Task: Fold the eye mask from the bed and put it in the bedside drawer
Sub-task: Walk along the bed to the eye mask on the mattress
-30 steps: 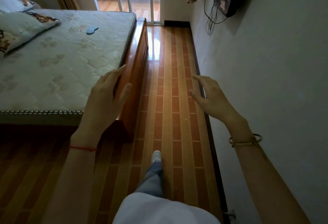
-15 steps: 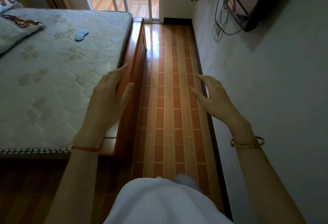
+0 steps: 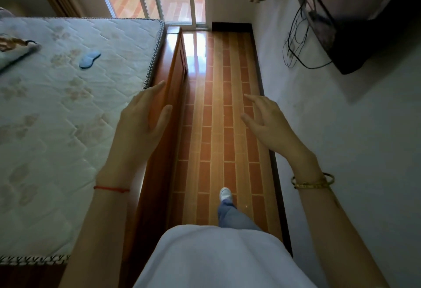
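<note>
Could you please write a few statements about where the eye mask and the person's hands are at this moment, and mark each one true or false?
1. The eye mask lies on the mattress. True.
2. The left hand is holding the eye mask. False: it is empty, fingers open, far short of the mask.
3. The right hand is open above the tiled floor. True.
4. The eye mask is already folded. False: it lies flat and unfolded.
5. A bedside drawer stands open nearby. False: no drawer is in view.

The person has stepped forward along the bed [image 3: 68, 110], right foot [image 3: 225, 194] leading
</note>
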A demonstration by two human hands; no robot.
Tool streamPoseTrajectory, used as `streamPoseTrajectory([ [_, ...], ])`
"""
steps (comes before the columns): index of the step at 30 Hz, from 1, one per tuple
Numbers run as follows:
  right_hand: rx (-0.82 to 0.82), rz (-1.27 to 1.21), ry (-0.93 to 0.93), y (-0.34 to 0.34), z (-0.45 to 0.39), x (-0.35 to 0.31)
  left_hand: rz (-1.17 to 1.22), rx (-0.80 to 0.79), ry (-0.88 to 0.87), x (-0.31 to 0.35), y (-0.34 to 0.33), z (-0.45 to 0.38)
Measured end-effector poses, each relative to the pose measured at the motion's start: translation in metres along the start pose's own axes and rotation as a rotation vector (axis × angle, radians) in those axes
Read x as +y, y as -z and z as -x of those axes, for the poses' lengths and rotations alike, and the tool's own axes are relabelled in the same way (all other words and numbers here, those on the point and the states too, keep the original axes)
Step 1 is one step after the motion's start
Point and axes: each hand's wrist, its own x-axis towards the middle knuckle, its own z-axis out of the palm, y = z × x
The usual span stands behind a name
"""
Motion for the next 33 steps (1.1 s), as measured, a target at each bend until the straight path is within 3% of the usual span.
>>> streamPoseTrajectory([
  [10, -0.087, 0.005, 0.117, 0.030, -0.204, 0.030, -0.020, 0.083, 0.094, -0.026, -0.062, -0.161],
  [21, -0.173, 0.074, 0.206, -0.022, -0.417, 0.047, -0.063, 0.117, 0.261, -0.117, -0.110, -0.298],
  [33, -0.313, 0.077, 0.388, -0.080, -0.689, -0.028, -0.144, 0.126, 0.395, -0.249, -0.108, -0.495],
])
